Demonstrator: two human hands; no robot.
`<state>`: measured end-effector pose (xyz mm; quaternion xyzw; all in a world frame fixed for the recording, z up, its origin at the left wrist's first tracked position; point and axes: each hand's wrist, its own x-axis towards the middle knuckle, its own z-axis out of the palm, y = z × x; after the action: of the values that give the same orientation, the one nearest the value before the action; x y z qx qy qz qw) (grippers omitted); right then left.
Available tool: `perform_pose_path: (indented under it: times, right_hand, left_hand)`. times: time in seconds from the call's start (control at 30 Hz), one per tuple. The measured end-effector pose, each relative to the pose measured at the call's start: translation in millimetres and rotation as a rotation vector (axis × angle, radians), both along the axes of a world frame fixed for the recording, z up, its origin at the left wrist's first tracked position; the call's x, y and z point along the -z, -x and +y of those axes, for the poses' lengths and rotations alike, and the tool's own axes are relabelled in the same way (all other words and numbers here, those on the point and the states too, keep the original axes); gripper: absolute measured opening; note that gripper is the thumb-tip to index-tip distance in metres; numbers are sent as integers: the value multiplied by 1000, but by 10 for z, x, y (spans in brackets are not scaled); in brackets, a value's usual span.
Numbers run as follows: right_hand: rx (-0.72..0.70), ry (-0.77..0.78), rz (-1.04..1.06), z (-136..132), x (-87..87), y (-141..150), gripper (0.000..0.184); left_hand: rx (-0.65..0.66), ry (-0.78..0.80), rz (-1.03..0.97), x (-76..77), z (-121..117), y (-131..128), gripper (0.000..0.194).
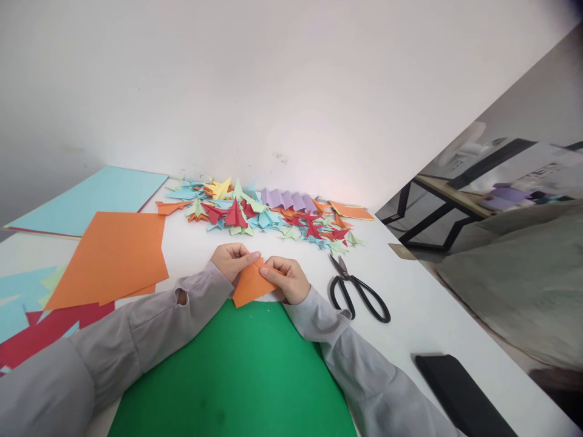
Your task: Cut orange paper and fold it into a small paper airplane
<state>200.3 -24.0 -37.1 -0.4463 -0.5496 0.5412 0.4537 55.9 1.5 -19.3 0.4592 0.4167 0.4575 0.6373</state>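
A partly folded sheet of orange paper point(249, 287) is held between both hands above the far edge of a green sheet point(237, 370). My left hand point(231, 260) pinches its upper left edge between thumb and fingers. On the other side, my right hand point(289, 278) grips the paper, its thumb lying flat on top near a crease. The fingers behind the paper are hidden. Beyond the hands lies a heap of small folded paper planes point(234, 213) in red, orange, green, blue and yellow.
Black-handled scissors point(353, 285) lie open on the white table point(401, 340) at the right, with a black phone-like slab point(460, 388) nearer. Orange sheets point(121, 255), blue sheets point(91, 197) and red scraps point(50, 334) cover the left. A pleated purple paper point(288, 199) rests by the wall.
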Motion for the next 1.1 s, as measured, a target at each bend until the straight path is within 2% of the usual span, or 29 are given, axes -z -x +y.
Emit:
perform_pose_path:
  times: [0.1,0.23,0.4,0.5,0.67,0.8,1.1]
  right_hand:
    - [45,32,57,4,20,1,37]
    - [57,109,91,-9,1,8,38]
    - [76,86,85,-32,-85,16,43]
    - [55,89,59,-35,-71,17,43]
    - [-26,5,-52,-20,-9,20,44]
    - [-55,-77,-120,-17,-34,31,47]
    - [-78,-139,-206,-58,-47,52,45]
  left_hand:
    - [20,38,-33,-7,14,8,44]
    - [49,-4,29,27,52,28,41]
    - [12,-46,80,78,90,31,36]
    - [25,-38,77,86,90,25,34]
    - [65,-59,79,91,79,25,27]
    - [118,-150,94,90,79,43,25]
    - [154,-211,178,-1,63,63,32]
